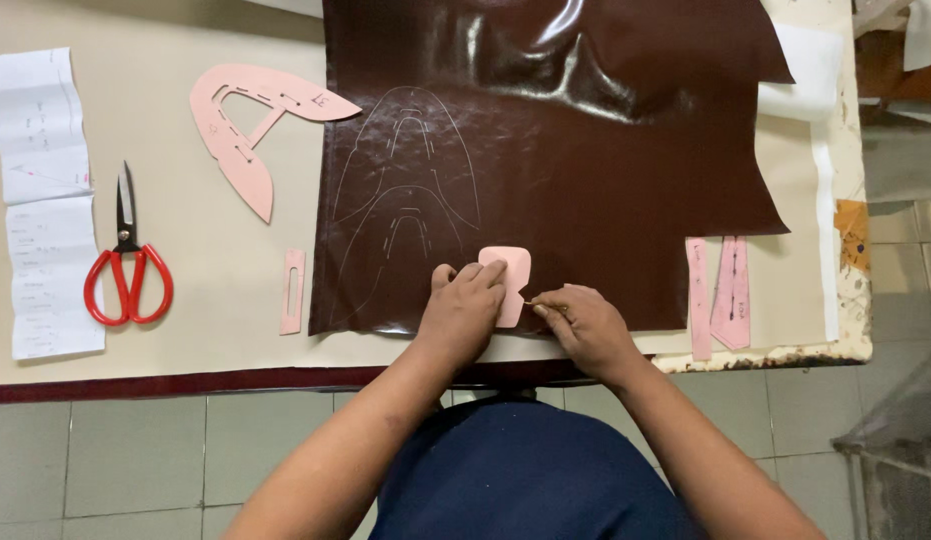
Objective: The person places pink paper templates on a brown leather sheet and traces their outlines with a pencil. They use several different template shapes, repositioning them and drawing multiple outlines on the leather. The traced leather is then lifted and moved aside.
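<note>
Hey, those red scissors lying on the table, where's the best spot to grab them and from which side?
Take the red scissors by the two red loop handles, which lie at the end nearer the table's front edge; the closed blades point away toward the far side. Coming from the front edge probably works best, fingers dropping into the loops. The left hand is the closer one, though it is pressing the pink template.

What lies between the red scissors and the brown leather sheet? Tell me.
In the head view, a small pink slotted strip lies between the scissors and the leather, on bare table.
</note>
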